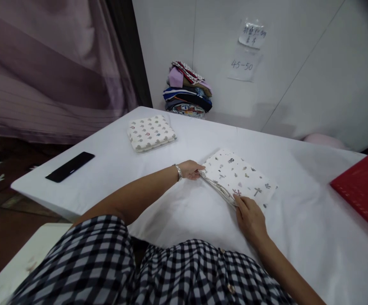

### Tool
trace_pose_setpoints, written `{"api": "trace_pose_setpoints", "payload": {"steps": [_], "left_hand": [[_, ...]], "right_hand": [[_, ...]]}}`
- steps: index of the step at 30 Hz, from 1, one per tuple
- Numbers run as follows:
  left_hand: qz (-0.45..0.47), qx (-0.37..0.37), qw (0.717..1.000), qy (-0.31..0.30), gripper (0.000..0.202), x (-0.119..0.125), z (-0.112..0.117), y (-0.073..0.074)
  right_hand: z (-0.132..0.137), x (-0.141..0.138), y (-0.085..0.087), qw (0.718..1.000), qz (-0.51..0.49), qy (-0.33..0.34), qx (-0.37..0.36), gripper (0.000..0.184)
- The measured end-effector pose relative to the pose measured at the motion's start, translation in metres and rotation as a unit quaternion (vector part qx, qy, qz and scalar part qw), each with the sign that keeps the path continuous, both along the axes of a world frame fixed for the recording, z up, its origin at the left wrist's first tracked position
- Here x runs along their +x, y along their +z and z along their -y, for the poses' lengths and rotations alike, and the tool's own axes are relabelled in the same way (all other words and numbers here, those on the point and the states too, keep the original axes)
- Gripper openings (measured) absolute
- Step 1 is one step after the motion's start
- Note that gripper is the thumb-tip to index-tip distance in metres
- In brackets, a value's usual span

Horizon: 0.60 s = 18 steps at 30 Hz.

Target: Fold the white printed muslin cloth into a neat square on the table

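A white cloth [239, 173] printed with small plants and animals lies folded in several layers on the white-covered table [184, 212]. My left hand [191, 169], with a bracelet at the wrist, pinches the cloth's near left corner. My right hand [250, 217] grips the near edge further right, thumb on top and the other fingers mostly hidden. Between the two hands the stacked layers of the edge show. Apart from my hands, a second folded cloth [151, 132] with a grey tree-like print rests at the back left of the table.
A black flat device [71, 166], perhaps a phone, lies near the table's left edge. A red patterned item [366, 186] stands at the right. Folded fabrics [188, 91] are piled behind the table by the wall, where paper signs [244, 65] hang. A pink curtain [50, 67] hangs at left.
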State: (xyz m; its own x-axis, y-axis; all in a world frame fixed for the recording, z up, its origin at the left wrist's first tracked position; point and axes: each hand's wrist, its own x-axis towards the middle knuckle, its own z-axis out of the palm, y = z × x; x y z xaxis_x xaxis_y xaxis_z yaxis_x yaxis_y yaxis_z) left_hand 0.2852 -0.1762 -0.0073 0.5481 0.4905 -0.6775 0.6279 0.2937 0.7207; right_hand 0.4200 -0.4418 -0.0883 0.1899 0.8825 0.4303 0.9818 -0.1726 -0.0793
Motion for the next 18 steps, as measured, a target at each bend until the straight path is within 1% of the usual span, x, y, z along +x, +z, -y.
{"api": "trace_pose_setpoints", "payload": {"steps": [4, 9, 11, 14, 16, 18], "left_hand": [[0.021, -0.002, 1.000, -0.003, 0.017, 0.001, 0.003, 0.001], [0.049, -0.009, 0.999, 0.003, 0.016, 0.000, 0.005, -0.001], [0.052, 0.016, 0.998, 0.020, 0.015, 0.001, 0.003, 0.001], [0.072, 0.066, 0.994, 0.046, 0.016, 0.005, -0.004, 0.009], [0.088, 0.082, 0.992, 0.039, 0.017, 0.008, -0.009, 0.014], [0.081, 0.084, 0.993, 0.025, 0.017, 0.011, -0.012, 0.015]], "right_hand": [[0.000, 0.000, -0.001, 1.000, -0.002, -0.003, -0.003, 0.045], [0.000, 0.000, -0.002, 1.000, 0.004, -0.001, -0.005, 0.043], [0.000, 0.000, -0.001, 1.000, 0.007, -0.004, -0.008, 0.042], [0.001, 0.000, 0.001, 1.000, 0.006, -0.004, -0.015, 0.041], [0.001, -0.001, 0.002, 1.000, 0.005, 0.004, -0.010, 0.041], [0.001, -0.001, 0.003, 1.000, 0.005, 0.012, 0.002, 0.042]]}}
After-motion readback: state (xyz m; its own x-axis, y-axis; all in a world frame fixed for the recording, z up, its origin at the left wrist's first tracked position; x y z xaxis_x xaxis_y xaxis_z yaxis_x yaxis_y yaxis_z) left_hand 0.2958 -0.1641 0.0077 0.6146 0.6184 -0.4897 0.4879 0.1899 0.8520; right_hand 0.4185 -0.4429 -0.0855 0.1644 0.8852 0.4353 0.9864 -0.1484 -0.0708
